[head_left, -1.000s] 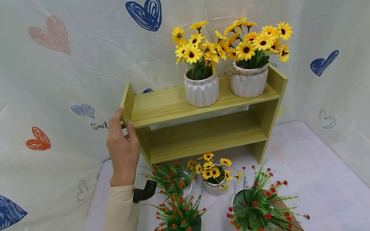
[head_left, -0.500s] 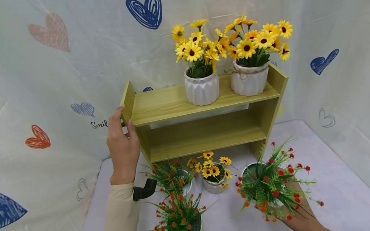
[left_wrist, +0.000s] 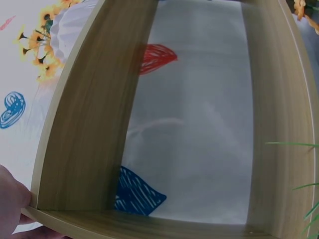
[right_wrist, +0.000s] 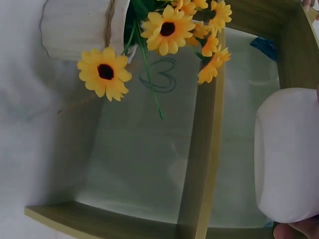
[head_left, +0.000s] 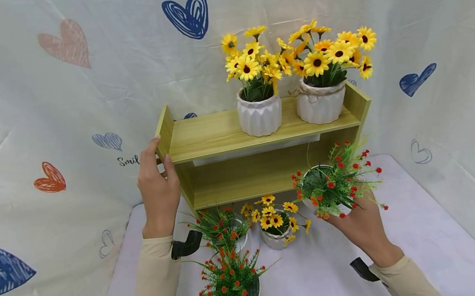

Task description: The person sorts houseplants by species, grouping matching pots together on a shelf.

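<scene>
My left hand (head_left: 159, 191) grips the upper left side panel of a light wooden two-tier shelf (head_left: 210, 143); in the left wrist view its fingers (left_wrist: 12, 196) wrap the panel's edge. With my right hand (head_left: 365, 224) I hold a white pot (right_wrist: 289, 154) of red-flowered grass (head_left: 338, 183), raised in front of the lower tier's right end. Green blades and red blooms hide part of the pot and fingers in the head view. On the top tier stand two white pots of yellow sunflowers, one mid-right (head_left: 260, 113) and one at the right end (head_left: 320, 102).
In front of the shelf, a small potted sunflower (head_left: 275, 229) stands on the table (head_left: 305, 277). Two more red-flowered pots sit to its left, a rear one (head_left: 222, 230) and a front one (head_left: 238, 289). A heart-printed curtain (head_left: 60, 99) surrounds the back and sides.
My right hand has carried the red-flowered pot up and away from the table's front, first rightward, then toward the shelf's lower right. My left hand stays on the side panel.
</scene>
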Demonstrator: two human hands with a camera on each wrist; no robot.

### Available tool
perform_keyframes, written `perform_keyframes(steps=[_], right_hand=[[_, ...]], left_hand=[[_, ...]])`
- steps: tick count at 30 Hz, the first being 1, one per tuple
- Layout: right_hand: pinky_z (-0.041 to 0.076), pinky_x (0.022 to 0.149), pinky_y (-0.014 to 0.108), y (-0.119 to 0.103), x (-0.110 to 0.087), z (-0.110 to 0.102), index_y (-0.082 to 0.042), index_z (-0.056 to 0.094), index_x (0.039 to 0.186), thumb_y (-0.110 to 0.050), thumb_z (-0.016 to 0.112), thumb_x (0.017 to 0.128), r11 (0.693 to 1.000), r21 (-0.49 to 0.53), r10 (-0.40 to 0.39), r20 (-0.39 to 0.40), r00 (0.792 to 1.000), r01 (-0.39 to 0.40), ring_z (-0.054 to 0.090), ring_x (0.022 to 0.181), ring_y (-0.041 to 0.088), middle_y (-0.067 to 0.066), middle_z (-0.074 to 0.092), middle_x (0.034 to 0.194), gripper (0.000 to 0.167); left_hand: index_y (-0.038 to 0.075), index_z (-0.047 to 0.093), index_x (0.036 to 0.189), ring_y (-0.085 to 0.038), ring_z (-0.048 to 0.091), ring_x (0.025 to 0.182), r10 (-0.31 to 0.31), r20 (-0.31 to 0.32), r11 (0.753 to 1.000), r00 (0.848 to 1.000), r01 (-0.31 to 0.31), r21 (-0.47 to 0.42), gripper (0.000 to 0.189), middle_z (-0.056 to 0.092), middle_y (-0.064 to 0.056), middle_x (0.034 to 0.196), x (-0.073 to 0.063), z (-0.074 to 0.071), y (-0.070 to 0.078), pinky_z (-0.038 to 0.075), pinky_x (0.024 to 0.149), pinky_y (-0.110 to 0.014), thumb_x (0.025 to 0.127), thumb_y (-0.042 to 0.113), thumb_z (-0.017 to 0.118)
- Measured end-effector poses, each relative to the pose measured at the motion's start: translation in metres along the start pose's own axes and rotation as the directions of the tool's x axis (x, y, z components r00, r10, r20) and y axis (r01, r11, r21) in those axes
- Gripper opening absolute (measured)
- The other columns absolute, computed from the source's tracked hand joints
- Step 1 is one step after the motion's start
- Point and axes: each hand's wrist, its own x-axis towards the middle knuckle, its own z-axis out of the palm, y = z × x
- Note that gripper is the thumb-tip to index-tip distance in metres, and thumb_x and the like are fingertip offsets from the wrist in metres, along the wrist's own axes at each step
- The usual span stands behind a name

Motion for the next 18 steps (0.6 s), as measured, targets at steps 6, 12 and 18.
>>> perform_keyframes(steps=[6, 12, 18], right_hand=[[0.043, 0.090, 0.056, 0.012, 0.029, 0.014, -0.004, 0.063, 0.138, -0.023, 0.099, 0.070, 0.897, -0.431, 0.037, -0.141, 0.989, -0.095, 0.056, 0.112, 0.042, 0.022, 0.067, 0.126, 0.079], [0.045, 0.082, 0.055, 0.017, 0.046, 0.024, 0.002, 0.064, 0.108, -0.028, 0.098, 0.071, 0.836, -0.538, 0.027, -0.158, 0.987, -0.109, 0.055, 0.093, 0.040, 0.017, 0.061, 0.094, 0.059], [0.045, 0.079, 0.057, 0.025, 0.055, 0.033, -0.004, 0.050, 0.081, -0.037, 0.099, 0.070, 0.781, -0.605, 0.061, -0.169, 0.984, -0.152, 0.052, 0.086, 0.042, 0.013, 0.049, 0.077, 0.060]], left_hand=[[0.002, 0.053, 0.151, -0.042, 0.066, 0.101, -0.009, 0.006, 1.000, 1.000, 0.009, 0.006, 0.042, 0.061, -0.029, 0.127, -0.001, 0.000, 0.000, 0.065, 0.074, -0.056, 0.108, 0.002, 0.055], [0.001, 0.053, 0.150, -0.044, 0.068, 0.107, -0.009, 0.002, 1.000, 1.000, 0.009, 0.004, 0.042, 0.061, -0.029, 0.129, -0.001, 0.001, 0.001, 0.065, 0.074, -0.057, 0.108, 0.001, 0.055], [0.002, 0.054, 0.150, -0.044, 0.068, 0.109, -0.016, -0.001, 1.000, 1.000, 0.016, 0.003, 0.042, 0.061, -0.028, 0.130, -0.001, 0.001, 0.000, 0.065, 0.075, -0.057, 0.108, 0.000, 0.055]])
